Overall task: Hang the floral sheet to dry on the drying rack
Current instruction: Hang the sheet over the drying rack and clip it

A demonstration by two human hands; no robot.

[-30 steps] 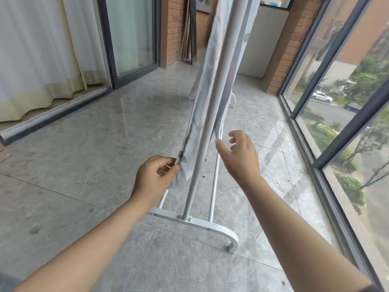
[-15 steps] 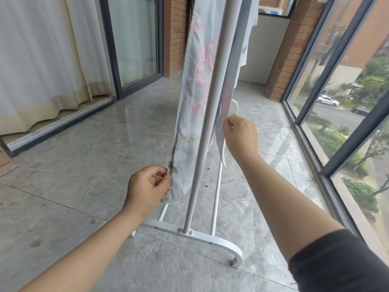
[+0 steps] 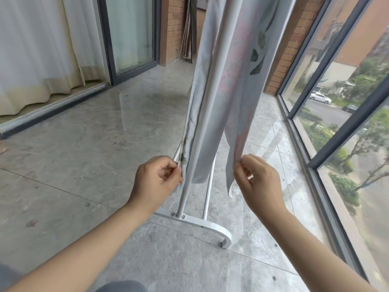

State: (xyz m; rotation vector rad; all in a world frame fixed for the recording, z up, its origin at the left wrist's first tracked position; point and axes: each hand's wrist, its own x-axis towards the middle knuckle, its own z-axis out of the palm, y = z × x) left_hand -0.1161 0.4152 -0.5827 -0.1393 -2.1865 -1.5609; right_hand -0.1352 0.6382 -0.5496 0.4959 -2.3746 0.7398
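Note:
The floral sheet [image 3: 237, 81], pale with faint pink flowers and green leaves, hangs over the white drying rack [image 3: 183, 199] and drops down on both sides of its upright pole. My left hand [image 3: 155, 178] pinches the bottom corner of the left hanging part. My right hand [image 3: 259, 178] pinches the lower edge of the right hanging part. Both hands are low, close to the rack's curved foot [image 3: 212, 226]. The top of the rack is out of frame.
Grey marble-look floor tiles [image 3: 84, 165] run all around. A sliding glass door with cream curtains [image 3: 42, 60] is at the left. Tall windows with dark frames [image 3: 336, 144] line the right. A brick wall [image 3: 292, 49] stands behind the rack.
My right hand has come down from the sheet's far side and now pinches its right lower edge. My left hand keeps its grip on the left corner. The view has tilted down.

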